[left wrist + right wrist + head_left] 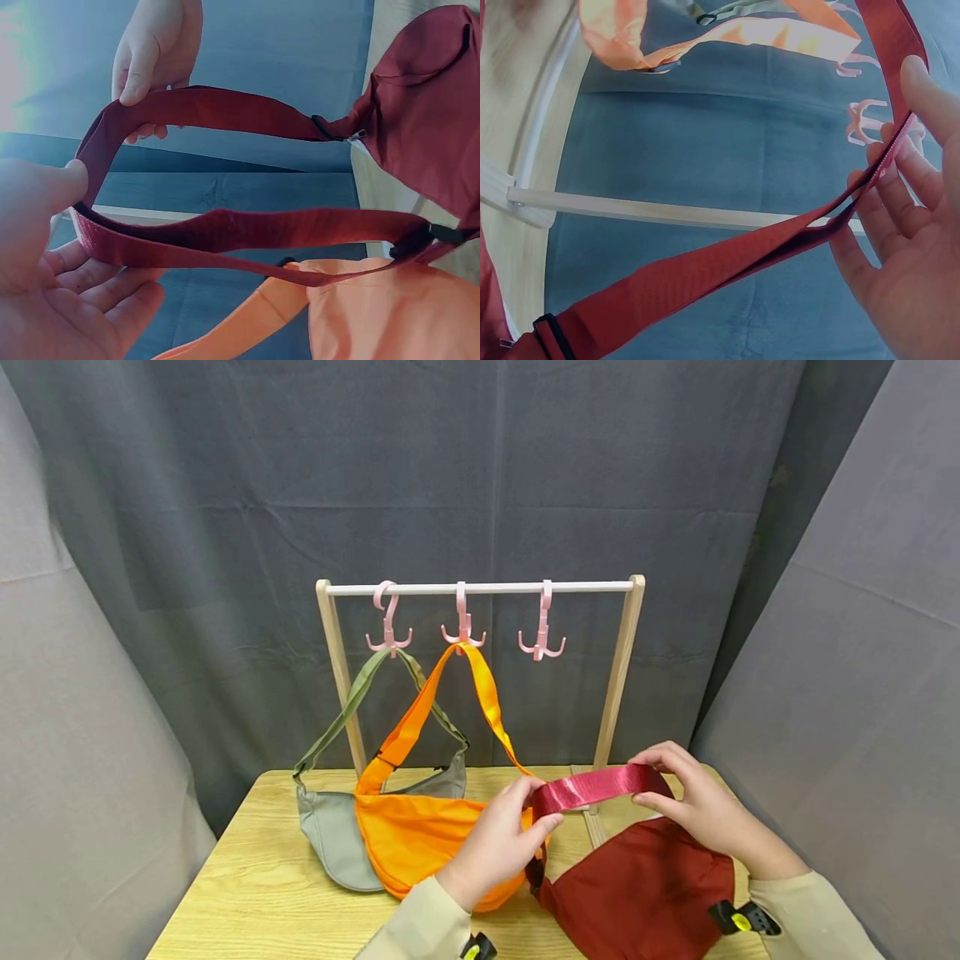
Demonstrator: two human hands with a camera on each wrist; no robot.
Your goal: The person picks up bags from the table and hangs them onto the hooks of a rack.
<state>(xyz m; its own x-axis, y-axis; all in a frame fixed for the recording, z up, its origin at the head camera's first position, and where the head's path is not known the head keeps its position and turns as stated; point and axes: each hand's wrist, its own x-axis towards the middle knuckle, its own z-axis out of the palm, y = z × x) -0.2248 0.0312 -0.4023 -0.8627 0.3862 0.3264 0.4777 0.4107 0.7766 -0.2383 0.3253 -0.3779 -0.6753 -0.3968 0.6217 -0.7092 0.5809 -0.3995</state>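
Observation:
A dark red shoulder bag is at the front right, its shiny red strap raised in a loop above it. My left hand holds the strap's left bend between thumb and fingers. At the other bend, my right hand pinches the strap, thumb on one side and fingers on the other. The left wrist view shows both hands on the strap, with a black buckle near the bag. Behind my left hand hangs an orange bag, its strap over the middle pink hook.
A wooden rack with a white rail stands on the wood-grain table. A grey-green bag hangs from the left pink hook, partly behind the orange one. The right pink hook carries no bag. Grey curtains surround the table.

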